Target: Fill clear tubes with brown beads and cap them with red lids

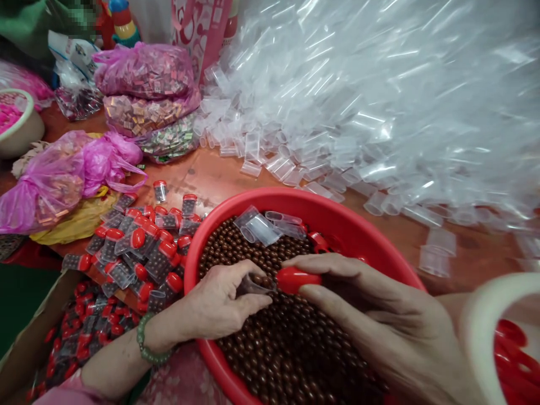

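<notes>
My left hand (230, 301), with a green bead bracelet (148, 344) at the wrist, is closed around a small clear plastic container (253, 286) with brown balls at its mouth. Between the thumb and fingers of my right hand (379, 315) is a red cap (297, 279), at the container's open end; whether they touch is hard to tell. Both hands are over a red basin (337, 211) of shiny brown balls (291, 343). Several clear empty containers (264, 228) lie on the balls, and a few red caps (319, 242) sit by the far wall.
Filled, red-capped containers (143, 242) are piled left of the basin, more in a box (84, 337) below. A large heap of clear empty containers (358, 112) covers the back right. Pink bags (145, 70) stand back left. A white tub (476, 332) of red caps is at right.
</notes>
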{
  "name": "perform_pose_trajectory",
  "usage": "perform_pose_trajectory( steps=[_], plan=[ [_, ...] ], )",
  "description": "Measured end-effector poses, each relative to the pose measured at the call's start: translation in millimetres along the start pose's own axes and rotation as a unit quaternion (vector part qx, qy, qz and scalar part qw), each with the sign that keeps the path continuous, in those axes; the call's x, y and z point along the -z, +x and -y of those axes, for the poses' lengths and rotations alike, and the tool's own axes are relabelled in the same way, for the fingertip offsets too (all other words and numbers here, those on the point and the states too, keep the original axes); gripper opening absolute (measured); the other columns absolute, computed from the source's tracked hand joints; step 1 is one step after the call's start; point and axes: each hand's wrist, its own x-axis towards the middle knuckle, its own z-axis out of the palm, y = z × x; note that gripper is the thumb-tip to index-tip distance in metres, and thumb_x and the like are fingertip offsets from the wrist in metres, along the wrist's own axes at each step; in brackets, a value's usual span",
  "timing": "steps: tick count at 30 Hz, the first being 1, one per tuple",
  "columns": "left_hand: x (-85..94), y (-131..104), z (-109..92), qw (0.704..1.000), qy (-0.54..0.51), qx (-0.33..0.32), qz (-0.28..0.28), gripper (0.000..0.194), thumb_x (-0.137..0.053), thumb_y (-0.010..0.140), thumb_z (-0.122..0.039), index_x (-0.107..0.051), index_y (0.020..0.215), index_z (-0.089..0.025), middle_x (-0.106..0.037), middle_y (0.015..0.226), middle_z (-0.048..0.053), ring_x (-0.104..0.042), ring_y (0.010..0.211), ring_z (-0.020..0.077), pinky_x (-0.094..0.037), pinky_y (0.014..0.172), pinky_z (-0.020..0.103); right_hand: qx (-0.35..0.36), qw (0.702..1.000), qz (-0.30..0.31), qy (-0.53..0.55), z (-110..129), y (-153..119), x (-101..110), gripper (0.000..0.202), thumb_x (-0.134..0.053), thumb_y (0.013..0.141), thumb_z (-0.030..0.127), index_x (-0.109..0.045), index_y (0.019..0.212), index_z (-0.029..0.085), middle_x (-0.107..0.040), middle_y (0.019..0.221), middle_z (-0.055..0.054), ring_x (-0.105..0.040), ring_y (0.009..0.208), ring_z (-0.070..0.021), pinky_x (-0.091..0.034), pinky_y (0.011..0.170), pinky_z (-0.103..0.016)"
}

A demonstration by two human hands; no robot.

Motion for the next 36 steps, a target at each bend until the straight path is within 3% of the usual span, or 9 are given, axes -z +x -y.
perform_pose_trajectory(
  steps=[4, 8, 12, 16, 20, 26, 33, 36],
  plan=[
    [1.9, -0.2, 1.8, 1.0, 0.024, -0.01, 0.018, 0.015, -0.057, 0.085, -0.024, -0.06, 0.097, -0.015, -0.057, 0.076, -0.001, -0.049, 0.069, 0.0117, -0.039, 0.063, 0.023, 0.083, 0.995, 0.042, -0.022, 8.5, 4.9, -11.4, 0.011, -0.065, 0.086, 0.028, -0.069, 0.095, 0.031, -0.074, 0.093, -0.001, -0.07, 0.085, -0.0193, -0.058, 0.078, -0.031],
    [3.2, 0.2, 1.5, 0.999, 0.028, -0.026, 0.013, 0.013, -0.057, 0.085, -0.023, -0.06, 0.093, -0.014, -0.06, 0.082, 0.0, -0.051, 0.073, 0.0129, -0.041, 0.069, 0.025, 0.115, 0.988, 0.075, -0.063, 2.8, 7.0, -10.5, 0.012, -0.064, 0.086, 0.024, -0.068, 0.096, 0.029, -0.074, 0.095, -0.002, -0.07, 0.086, -0.0195, -0.058, 0.076, -0.031],
    [3.4, 1.3, -0.6, 1.0, -0.002, -0.005, 0.015, 0.01, -0.057, 0.085, -0.022, -0.058, 0.093, -0.015, -0.056, 0.075, -0.002, -0.048, 0.067, 0.0104, -0.039, 0.063, 0.023, 0.059, 0.996, 0.02, -0.07, -2.0, -0.2, -0.9, 0.013, -0.065, 0.085, 0.027, -0.068, 0.097, 0.031, -0.073, 0.094, -0.001, -0.07, 0.083, -0.0187, -0.058, 0.08, -0.032],
    [3.7, 2.5, -1.2, 1.0, -0.02, -0.012, 0.003, 0.008, -0.058, 0.084, -0.019, -0.057, 0.091, -0.016, -0.056, 0.076, -0.002, -0.049, 0.07, 0.0102, -0.04, 0.067, 0.023, 0.006, 0.997, -0.015, -0.075, -4.0, -6.7, 7.1, 0.015, -0.07, 0.081, 0.033, -0.072, 0.095, 0.03, -0.074, 0.096, -0.002, -0.07, 0.086, -0.0212, -0.058, 0.082, -0.033],
    [3.3, 3.4, 0.7, 0.999, -0.041, -0.003, 0.008, 0.01, -0.059, 0.084, -0.022, -0.058, 0.092, -0.015, -0.057, 0.078, -0.001, -0.05, 0.073, 0.0115, -0.041, 0.071, 0.025, -0.019, 0.999, -0.046, -0.015, 2.7, -7.1, 0.2, 0.013, -0.071, 0.08, 0.03, -0.072, 0.093, 0.027, -0.074, 0.093, -0.002, -0.071, 0.084, -0.0205, -0.06, 0.079, -0.032],
    [1.7, 4.6, 0.6, 0.989, -0.145, -0.01, 0.028, 0.013, -0.061, 0.08, -0.017, -0.06, 0.093, -0.014, -0.054, 0.078, -0.001, -0.051, 0.078, 0.0122, -0.042, 0.081, 0.028, 0.09, 0.994, -0.053, 0.038, 4.8, -1.5, -28.7, 0.019, -0.071, 0.079, 0.016, -0.07, 0.094, 0.028, -0.073, 0.089, 0.001, -0.069, 0.082, -0.0145, -0.059, 0.078, -0.026],
    [0.3, 2.8, 1.5, 0.973, -0.215, 0.036, 0.071, 0.022, -0.064, 0.08, -0.026, -0.058, 0.096, -0.012, -0.056, 0.073, 0.0, -0.054, 0.066, 0.0108, -0.046, 0.065, 0.025, 0.142, 0.985, -0.085, 0.051, -4.4, -2.9, -44.0, 0.022, -0.069, 0.079, 0.007, -0.068, 0.091, 0.026, -0.072, 0.09, 0.0, -0.069, 0.08, -0.0137, -0.059, 0.069, -0.024],
    [-0.1, 2.3, 1.9, 0.977, -0.201, 0.017, 0.071, 0.028, -0.065, 0.081, -0.031, -0.058, 0.1, -0.012, -0.055, 0.072, 0.0, -0.053, 0.065, 0.0117, -0.046, 0.063, 0.026, 0.143, 0.983, -0.103, 0.049, -1.9, -3.3, -48.1, 0.02, -0.069, 0.079, 0.008, -0.067, 0.089, 0.024, -0.072, 0.086, 0.0, -0.069, 0.076, -0.0132, -0.059, 0.067, -0.024]
  ],
)
